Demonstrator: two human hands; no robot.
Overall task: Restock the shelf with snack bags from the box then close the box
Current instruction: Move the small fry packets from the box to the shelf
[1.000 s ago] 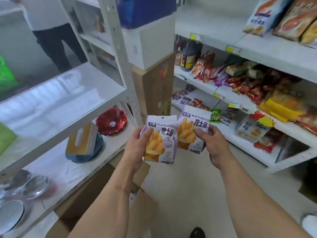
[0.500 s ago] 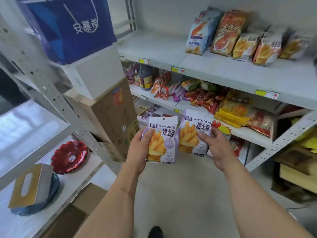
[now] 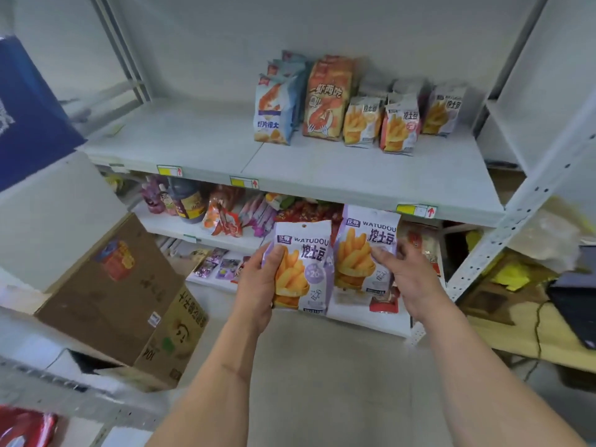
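Left hand: your left hand [image 3: 258,285] grips a purple-and-white snack bag printed with yellow fries [image 3: 303,269], thumb across its front left edge, remaining fingers hidden behind it.
Right hand: your right hand [image 3: 409,279] grips a second purple-and-white fries bag [image 3: 364,250], thumb pressed on its front right side, other fingers behind the pack.
Bag position: both bags are upright, faces toward you, side by side with inner edges overlapping; the right-hand bag sits slightly higher. You hold them in the air in front of the lower shelves, below the front lip of the white metal upper shelf [image 3: 322,169].
Upper shelf stock: a pale blue chip bag [image 3: 274,111], an orange shrimp-cracker bag [image 3: 327,98], and a row of small fries bags [image 3: 400,124] stand at the right rear; the left half of the board is bare.
Shelf edge: yellow-and-white price tags with red arrows [image 3: 244,182] are fixed along the lip.
Lower shelves: a dark bottle [image 3: 187,201] and mixed red and pink packets, details blurred.
Left side: a brown cardboard carton [image 3: 122,291] stands under a white box [image 3: 54,214], with a blue bag [image 3: 29,117] on top.
Supply box: you cannot tell which carton it is.
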